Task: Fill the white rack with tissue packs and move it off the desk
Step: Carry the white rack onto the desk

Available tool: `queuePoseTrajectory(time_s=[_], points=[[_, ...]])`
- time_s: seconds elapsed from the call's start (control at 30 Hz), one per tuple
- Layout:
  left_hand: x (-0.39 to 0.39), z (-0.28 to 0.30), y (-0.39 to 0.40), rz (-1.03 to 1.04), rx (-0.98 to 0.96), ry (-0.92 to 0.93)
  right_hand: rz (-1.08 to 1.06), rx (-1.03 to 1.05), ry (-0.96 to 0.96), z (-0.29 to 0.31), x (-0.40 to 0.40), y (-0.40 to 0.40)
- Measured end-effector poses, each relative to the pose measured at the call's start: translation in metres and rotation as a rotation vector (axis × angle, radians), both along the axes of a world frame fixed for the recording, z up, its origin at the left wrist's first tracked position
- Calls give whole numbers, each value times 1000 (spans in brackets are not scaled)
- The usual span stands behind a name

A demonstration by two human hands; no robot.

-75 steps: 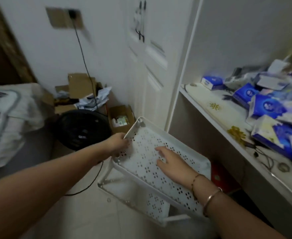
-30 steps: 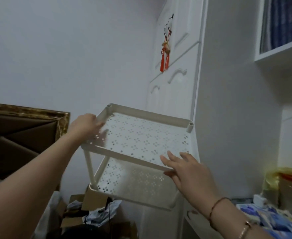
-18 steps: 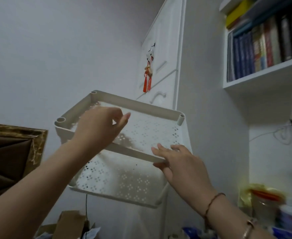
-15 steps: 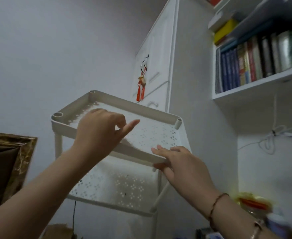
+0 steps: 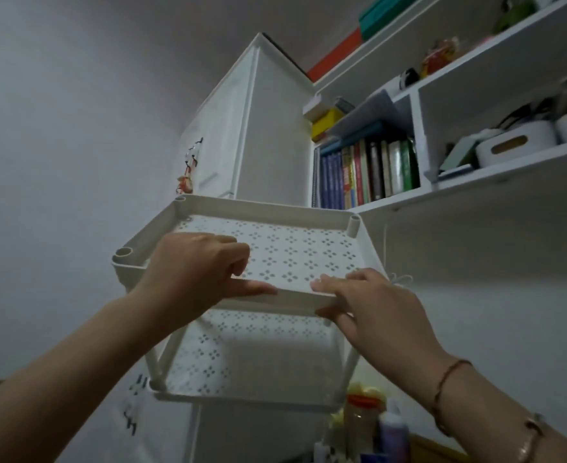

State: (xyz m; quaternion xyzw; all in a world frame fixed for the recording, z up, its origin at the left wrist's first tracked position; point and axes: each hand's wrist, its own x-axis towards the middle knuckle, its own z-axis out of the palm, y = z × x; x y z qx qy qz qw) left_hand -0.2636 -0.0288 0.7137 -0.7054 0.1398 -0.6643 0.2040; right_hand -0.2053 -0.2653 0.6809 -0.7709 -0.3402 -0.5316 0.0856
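The white rack (image 5: 285, 259) is held up in the air, in front of a tall white cabinet (image 5: 262, 128) and bookshelves (image 5: 392, 198) to the right. Left hand (image 5: 192, 272) and right hand (image 5: 375, 309) each have their grip closed around the near rim of its top tier, thumbs underneath.

The white rack (image 5: 285, 255), a two-tier perforated unit, is held in the air by both hands at the near rim of its upper tier. The left hand (image 5: 192, 272) grips the rim with curled fingers; the right hand (image 5: 372, 309) grips it near the right corner. Behind it stand a white cabinet (image 5: 262, 135) and a bookshelf (image 5: 469, 182).
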Motion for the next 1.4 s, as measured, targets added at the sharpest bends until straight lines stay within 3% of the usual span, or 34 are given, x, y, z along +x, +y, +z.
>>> queuePoseTrajectory(time_s=[0.17, 0.37, 0.6, 0.73, 0.93, 1.07, 1.17, 1.3, 1.4], points=[[50, -13, -47, -148, 58, 7, -264, 0, 38, 1, 3, -72], [114, -29, -130, -533, -46, 53, -531, 2, 90, 0, -13, -150], [160, -56, -260, -972, -148, 314, -998, -35, 121, -17, -34, -238], [166, -73, -330, -1114, -154, 391, -1197, -7, 74, -44, -42, -284], [145, -86, -395, -1218, -149, 455, -1315, 44, -111, -88, -55, -318], [134, -84, -413, -1241, -177, 456, -1182, -159, -109, -123, -60, -316], [129, -84, -418, -1230, -204, 488, -1064, -277, 85, -158, -51, -320], [124, -94, -421, -1231, -204, 563, -1051, 5, 626, -199, -29, -323], [121, -106, -422, -1218, -150, 594, -1063, 25, 925, -226, -10, -332]])
